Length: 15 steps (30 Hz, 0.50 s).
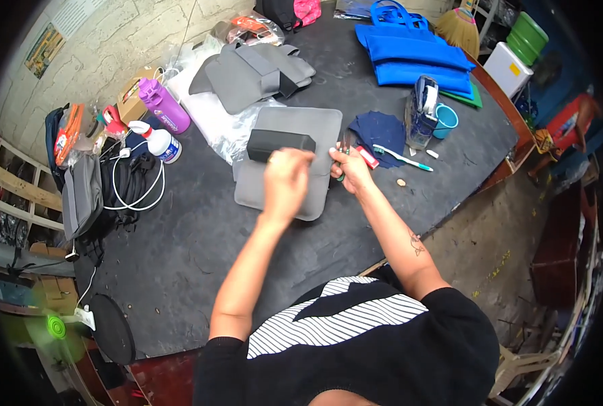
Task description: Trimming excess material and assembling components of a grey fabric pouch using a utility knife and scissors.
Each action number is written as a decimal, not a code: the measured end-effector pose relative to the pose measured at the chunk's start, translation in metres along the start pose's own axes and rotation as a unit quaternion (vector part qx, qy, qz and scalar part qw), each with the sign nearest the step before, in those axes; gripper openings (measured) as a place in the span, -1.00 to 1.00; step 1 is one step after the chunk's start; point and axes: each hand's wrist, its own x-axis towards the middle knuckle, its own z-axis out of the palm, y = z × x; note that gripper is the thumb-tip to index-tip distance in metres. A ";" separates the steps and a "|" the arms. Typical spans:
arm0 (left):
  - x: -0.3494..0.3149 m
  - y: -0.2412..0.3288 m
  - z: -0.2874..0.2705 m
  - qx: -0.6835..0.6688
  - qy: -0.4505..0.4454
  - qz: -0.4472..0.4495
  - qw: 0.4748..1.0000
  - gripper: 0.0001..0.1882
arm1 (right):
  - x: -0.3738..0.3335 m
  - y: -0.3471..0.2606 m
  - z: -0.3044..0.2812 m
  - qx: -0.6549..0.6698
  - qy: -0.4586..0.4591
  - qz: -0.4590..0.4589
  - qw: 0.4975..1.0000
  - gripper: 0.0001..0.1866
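Note:
A grey flat panel with rounded corners (267, 193), which looks like a sewn bag piece, lies on the dark table under my hands. A long black block-like piece (274, 142) rests across it. My left hand (286, 181) is over the panel just below the black piece, fingers curled in and slightly blurred; what they pinch, if anything, is hidden. At the panel's right edge, my right hand (349, 169) is closed around a small tool with a thin dark tip and a bit of green, possibly snips. The tool's kind is not clear.
Right of my hands are dark blue cloth (382, 135), a toothbrush (403, 158), a tape dispenser (421, 111) and a light-blue cup (445, 120). Blue bags (416, 57) and grey pieces (247, 78) lie beyond. At left stand a purple bottle (163, 105) and spray bottle (158, 143).

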 end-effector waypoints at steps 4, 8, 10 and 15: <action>-0.052 -0.005 0.050 0.141 -0.063 -0.074 0.985 -0.71 | -0.006 0.009 -0.003 0.018 0.003 0.021 1.000 -0.84; -0.063 -0.009 0.067 0.154 -0.023 -0.040 0.987 -0.81 | -0.017 0.005 -0.003 -0.049 -0.011 0.021 0.999 -0.80; -0.068 -0.013 0.073 0.093 0.031 -0.057 0.994 -0.93 | -0.017 0.002 -0.009 -0.073 -0.021 0.015 0.997 -0.78; -0.082 -0.027 0.078 -0.002 0.032 -0.213 0.977 -0.91 | -0.020 0.015 -0.034 -0.462 0.098 -0.196 0.859 -0.62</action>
